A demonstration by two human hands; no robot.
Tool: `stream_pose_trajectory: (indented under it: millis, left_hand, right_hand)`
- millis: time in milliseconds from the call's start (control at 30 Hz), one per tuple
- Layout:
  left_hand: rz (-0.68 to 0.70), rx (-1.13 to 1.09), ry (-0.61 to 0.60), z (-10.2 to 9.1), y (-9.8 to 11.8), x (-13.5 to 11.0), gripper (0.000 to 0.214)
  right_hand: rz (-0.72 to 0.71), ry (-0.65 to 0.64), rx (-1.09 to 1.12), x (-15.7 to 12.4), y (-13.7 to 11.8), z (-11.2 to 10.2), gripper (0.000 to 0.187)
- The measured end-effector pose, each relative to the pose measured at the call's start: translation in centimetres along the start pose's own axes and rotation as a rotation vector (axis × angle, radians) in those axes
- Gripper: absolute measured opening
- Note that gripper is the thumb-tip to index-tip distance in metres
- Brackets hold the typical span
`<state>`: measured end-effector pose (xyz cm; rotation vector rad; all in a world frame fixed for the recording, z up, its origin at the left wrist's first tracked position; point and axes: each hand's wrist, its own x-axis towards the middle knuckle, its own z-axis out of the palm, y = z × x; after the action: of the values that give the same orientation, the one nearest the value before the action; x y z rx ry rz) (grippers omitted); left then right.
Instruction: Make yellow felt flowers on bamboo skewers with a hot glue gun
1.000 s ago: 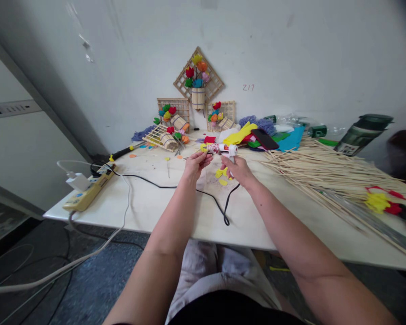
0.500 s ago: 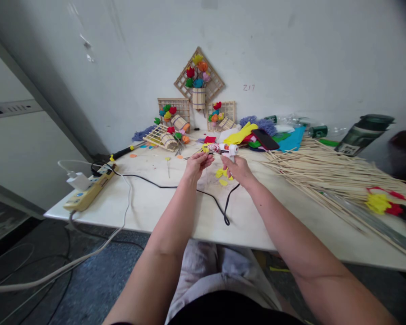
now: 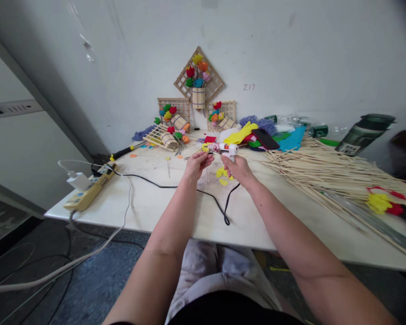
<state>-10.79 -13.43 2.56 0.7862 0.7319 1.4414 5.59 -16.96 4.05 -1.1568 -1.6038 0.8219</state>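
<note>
My right hand (image 3: 238, 169) is wrapped round the handle of a white glue gun (image 3: 232, 150), its front pointing left. A black cord (image 3: 219, 205) runs from below this hand across the table. My left hand (image 3: 199, 164) is closed in a pinch close to the gun's front. A thin dark stem (image 3: 186, 158) pokes out to the left of its fingers, and a yellow piece (image 3: 205, 147) shows just above them; whether the two are joined I cannot tell. Loose yellow petals (image 3: 222, 174) lie on the table below the glue gun.
A power strip (image 3: 88, 189) lies at the table's left edge. Many thin wooden sticks (image 3: 325, 171) spread over the right, with a dark bottle (image 3: 365, 133) behind. Coloured felt (image 3: 242, 134), a phone (image 3: 265, 139) and flower-basket lattices (image 3: 174, 108) are at the back.
</note>
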Motion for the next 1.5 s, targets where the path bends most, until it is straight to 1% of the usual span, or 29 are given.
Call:
stream_pose_trajectory:
  millis: [267,433,700,867,1067,1300,1500]
  left_hand:
    - [0.012,-0.003,0.006,-0.07,0.0,0.05,0.016]
    - [0.02,-0.016,0.001,-0.05,0.0,0.0,0.012]
    - [-0.003,-0.006,0.001,0.13,-0.01,-0.16,0.014]
    - [-0.004,-0.012,-0.01,0.07,-0.05,-0.04,0.012]
    - [0.008,-0.025,-0.004,-0.15,-0.09,0.18,0.016]
    - [0.038,-0.03,-0.002,-0.23,0.03,0.23,0.014]
    - [0.023,-0.028,0.006,-0.08,0.1,0.01,0.017]
  right_hand:
    - [-0.003,-0.006,-0.011,0.0,0.03,-0.01,0.048]
    - [-0.008,-0.015,-0.018,-0.07,-0.04,-0.01,0.049]
    - [-0.02,0.018,-0.042,-0.05,-0.18,0.07,0.05]
    - [-0.017,0.021,-0.012,-0.01,-0.11,0.1,0.048]
    - [-0.025,0.016,-0.029,-0.09,-0.16,0.18,0.047]
    - [-0.012,-0.007,-0.059,-0.3,-0.58,0.09,0.046]
    - [-0.024,-0.005,-0.049,-0.23,-0.4,0.11,0.047]
